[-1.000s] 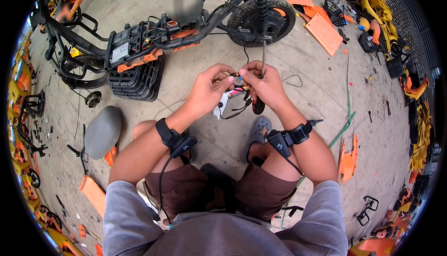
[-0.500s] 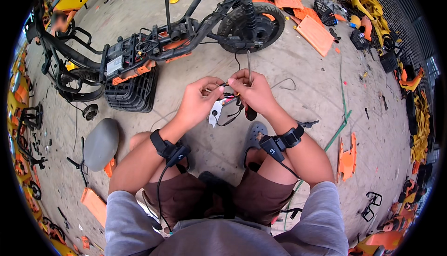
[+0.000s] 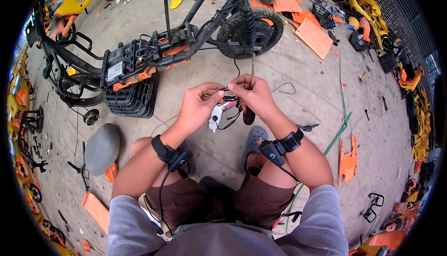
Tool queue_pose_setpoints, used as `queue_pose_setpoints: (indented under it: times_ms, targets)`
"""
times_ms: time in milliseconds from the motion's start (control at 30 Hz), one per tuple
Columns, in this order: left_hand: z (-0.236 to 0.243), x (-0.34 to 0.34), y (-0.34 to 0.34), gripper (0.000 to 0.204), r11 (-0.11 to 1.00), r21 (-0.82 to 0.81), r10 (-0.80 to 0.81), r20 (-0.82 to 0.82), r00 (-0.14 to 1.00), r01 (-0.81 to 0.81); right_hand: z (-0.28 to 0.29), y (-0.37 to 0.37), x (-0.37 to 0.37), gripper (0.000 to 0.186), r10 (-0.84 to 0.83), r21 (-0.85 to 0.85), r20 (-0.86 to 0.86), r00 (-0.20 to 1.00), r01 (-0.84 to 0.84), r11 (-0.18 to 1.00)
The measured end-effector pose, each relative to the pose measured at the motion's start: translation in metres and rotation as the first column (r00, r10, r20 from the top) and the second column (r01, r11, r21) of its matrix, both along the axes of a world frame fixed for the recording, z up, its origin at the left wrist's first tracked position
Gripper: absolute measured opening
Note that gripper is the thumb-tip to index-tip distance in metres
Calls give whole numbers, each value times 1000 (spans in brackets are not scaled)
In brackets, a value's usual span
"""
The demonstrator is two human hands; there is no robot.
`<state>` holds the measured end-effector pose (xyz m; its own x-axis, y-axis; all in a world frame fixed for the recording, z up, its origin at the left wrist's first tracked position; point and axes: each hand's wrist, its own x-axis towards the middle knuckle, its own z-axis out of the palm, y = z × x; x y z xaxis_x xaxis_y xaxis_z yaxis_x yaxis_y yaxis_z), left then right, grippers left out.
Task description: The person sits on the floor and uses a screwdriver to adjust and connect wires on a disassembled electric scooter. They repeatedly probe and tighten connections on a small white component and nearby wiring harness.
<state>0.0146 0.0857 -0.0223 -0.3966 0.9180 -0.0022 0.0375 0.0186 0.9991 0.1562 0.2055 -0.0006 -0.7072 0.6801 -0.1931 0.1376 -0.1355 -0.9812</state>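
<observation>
Thumb and fingertips of my left hand (image 3: 199,103) are closed on a thin black cable (image 3: 225,89). My right hand (image 3: 255,98) pinches the same cable and also grips a screwdriver, its metal shaft (image 3: 253,65) pointing up past my index finger and its dark red-black handle (image 3: 248,116) below the palm. Between the hands hangs a tangle of thin wires (image 3: 231,103), some pink, along with a torn white piece (image 3: 215,118) that has a dark round spot. The cable's exact held end is too small to make out.
A stripped black scooter frame (image 3: 186,46) with rear wheel (image 3: 274,32), battery bay (image 3: 125,62) and black crate (image 3: 132,102) lies across ahead. A grey seat (image 3: 102,149) is at left; orange panels (image 3: 312,39), (image 3: 347,160) lie right. Yellow parts (image 3: 372,9) line the edges.
The view has shifted, so the scooter and both hands appear lower and slightly left. Both hands keep their pinch on the cable, with the screwdriver still in my right.
</observation>
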Motion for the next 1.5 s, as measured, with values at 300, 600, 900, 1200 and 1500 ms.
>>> queue_pose_setpoints:
  times_ms: [300,600,900,1200,1500]
  targets:
    - [5,0,0,20,999,-41,6,-9,1000,-6,-1,-1,0,20,-22,97,61,998,16,995]
    - [10,-5,-4,18,994,-106,-50,-197,979,29,-3,-4,0,23,3,208,96,995,-23,978]
    - [7,-2,-3,22,998,-41,-57,-56,997,55,3,-3,1,21,14,137,83,996,-26,990]
    - [12,-2,0,21,997,37,-71,-16,997,71,6,-1,5,27,45,4,63,997,-45,999]
    - [13,-2,-2,21,998,36,-51,-2,999,51,8,-2,5,26,65,-3,47,997,-65,998]
